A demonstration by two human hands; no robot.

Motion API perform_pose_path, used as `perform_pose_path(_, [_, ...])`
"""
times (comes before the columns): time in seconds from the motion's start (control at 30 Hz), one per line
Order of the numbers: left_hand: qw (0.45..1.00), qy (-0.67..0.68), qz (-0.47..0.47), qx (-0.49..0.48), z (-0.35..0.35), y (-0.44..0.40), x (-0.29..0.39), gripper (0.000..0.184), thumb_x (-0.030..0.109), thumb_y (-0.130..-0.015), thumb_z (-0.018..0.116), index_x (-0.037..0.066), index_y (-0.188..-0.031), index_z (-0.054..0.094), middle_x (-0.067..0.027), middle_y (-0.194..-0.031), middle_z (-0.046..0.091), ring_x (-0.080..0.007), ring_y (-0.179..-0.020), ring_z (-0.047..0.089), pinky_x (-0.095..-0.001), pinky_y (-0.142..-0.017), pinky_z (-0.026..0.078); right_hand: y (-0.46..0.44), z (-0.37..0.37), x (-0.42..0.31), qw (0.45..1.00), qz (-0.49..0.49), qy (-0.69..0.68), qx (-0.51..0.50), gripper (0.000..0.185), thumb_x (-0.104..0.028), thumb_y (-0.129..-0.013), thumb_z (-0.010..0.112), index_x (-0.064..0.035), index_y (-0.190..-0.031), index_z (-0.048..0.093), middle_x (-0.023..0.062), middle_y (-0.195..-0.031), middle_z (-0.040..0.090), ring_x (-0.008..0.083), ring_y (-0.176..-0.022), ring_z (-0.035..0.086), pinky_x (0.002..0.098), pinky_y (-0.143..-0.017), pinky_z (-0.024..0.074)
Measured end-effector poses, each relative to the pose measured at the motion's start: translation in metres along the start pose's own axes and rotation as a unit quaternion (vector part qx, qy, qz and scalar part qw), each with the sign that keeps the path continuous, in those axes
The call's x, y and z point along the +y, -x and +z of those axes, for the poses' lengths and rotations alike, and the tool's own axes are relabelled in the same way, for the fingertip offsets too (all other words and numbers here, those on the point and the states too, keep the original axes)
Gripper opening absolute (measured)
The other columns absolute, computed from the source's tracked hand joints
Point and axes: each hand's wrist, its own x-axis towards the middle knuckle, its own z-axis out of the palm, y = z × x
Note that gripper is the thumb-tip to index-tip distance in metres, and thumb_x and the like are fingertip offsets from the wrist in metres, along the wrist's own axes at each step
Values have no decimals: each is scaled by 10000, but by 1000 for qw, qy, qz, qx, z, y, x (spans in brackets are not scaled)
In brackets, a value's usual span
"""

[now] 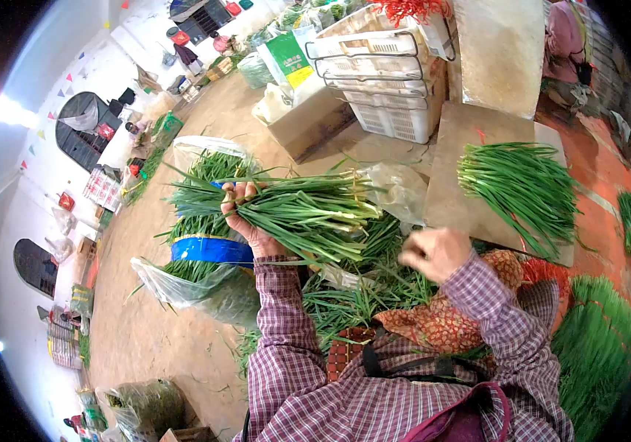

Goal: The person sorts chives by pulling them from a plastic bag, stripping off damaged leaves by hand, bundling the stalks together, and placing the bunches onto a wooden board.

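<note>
My left hand [245, 215] is closed around a bunch of garlic chives [315, 214], the pale stem ends pointing right and the green leaves trailing left. To the right of those stem ends is my right hand [437, 254], blurred by motion. Its fingers look bent, but whether they pinch anything cannot be made out. Loose chives [360, 302] lie below both hands, over my lap. On a board [452, 177] at the right rests a separate bundle of chives [518, 191].
A large chive bundle with a blue band [212, 250] stands left in clear plastic. White crates [385, 88] are stacked ahead beside a cardboard box [304, 121]. More chives [595, 353] lie lower right, near red ties [547, 276]. Other people sit farther off.
</note>
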Motion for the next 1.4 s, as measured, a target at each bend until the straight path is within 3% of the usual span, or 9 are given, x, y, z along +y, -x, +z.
perform_pose_path(0.03, [1000, 28, 7, 11, 5, 3, -4, 178, 133, -790, 609, 133, -947, 524, 69, -703, 439, -96, -700, 472, -296, -797, 432, -5, -12, -2, 984, -24, -102, 147, 288, -373, -837, 612, -96, -760, 633, 66, -595, 586, 177, -484, 542, 338, -454, 444])
perform_pose_path(0.13, [1000, -18, -7, 20, 9, 6, -4, 163, 134, -799, 621, 117, -937, 535, 71, -665, 421, -102, -641, 442, -285, -756, 426, -34, -39, -23, 968, 35, -81, 234, 348, -408, -828, 611, -76, -725, 631, 83, -610, 611, 209, -540, 594, 348, -481, 454])
perform_pose_path(0.43, [998, -25, -54, -30, 20, 9, -8, 95, 103, -772, 617, 113, -856, 573, 65, -633, 414, -88, -607, 429, -281, -778, 411, -38, 15, -3, 990, 46, -23, 130, 255, -271, -785, 668, -27, -733, 615, 142, -648, 597, 281, -589, 593, 386, -550, 492])
perform_pose_path(0.5, [999, -13, -5, 51, 22, 9, -4, 106, 141, -747, 603, 161, -843, 563, 58, -676, 445, -109, -664, 459, -287, -741, 432, -26, 25, 24, 977, 172, 58, -109, 249, -276, -812, 642, -29, -797, 615, 126, -670, 593, 242, -601, 594, 370, -537, 491])
perform_pose_path(0.77, [990, 79, -78, -91, 6, 4, -5, 87, 124, -768, 592, 135, -840, 543, 54, -641, 426, -107, -612, 426, -314, -748, 426, -31, -16, -5, 969, 23, -80, 235, 400, -412, -795, 645, -33, -918, 608, 108, -901, 646, 257, -702, 630, 348, -615, 515])
perform_pose_path(0.93, [995, 55, -58, -66, 14, 10, -8, 76, 113, -775, 592, 127, -823, 534, 55, -620, 402, -99, -589, 399, -293, -687, 428, -38, 16, -4, 974, 52, -150, 161, 411, -388, -780, 668, -28, -954, 574, 104, -758, 643, 317, -686, 627, 403, -637, 504])
perform_pose_path(1.03, [997, 45, -41, -49, 15, 12, -7, 89, 114, -769, 601, 131, -825, 534, 54, -625, 402, -98, -593, 399, -282, -667, 429, -34, 23, -1, 955, 34, -210, 209, 402, -370, -798, 661, -6, -936, 564, 102, -669, 625, 291, -643, 635, 387, -591, 500])
perform_pose_path(1.13, [996, 53, -40, -61, 16, 13, -7, 106, 118, -765, 608, 135, -833, 529, 55, -628, 394, -99, -603, 398, -276, -671, 427, -28, 24, -7, 886, 141, -437, 64, 424, -329, -857, 609, 62, -1016, 572, 140, -629, 610, 164, -491, 604, 313, -487, 480])
perform_pose_path(1.4, [995, -13, -23, -93, 14, 9, 5, 133, 128, -780, 592, 141, -846, 477, 54, -633, 386, -102, -618, 402, -308, -768, 427, -10, 45, 19, 985, 51, -107, 129, 226, -250, -856, 590, -49, -820, 687, 132, -669, 650, 226, -570, 627, 379, -550, 515])
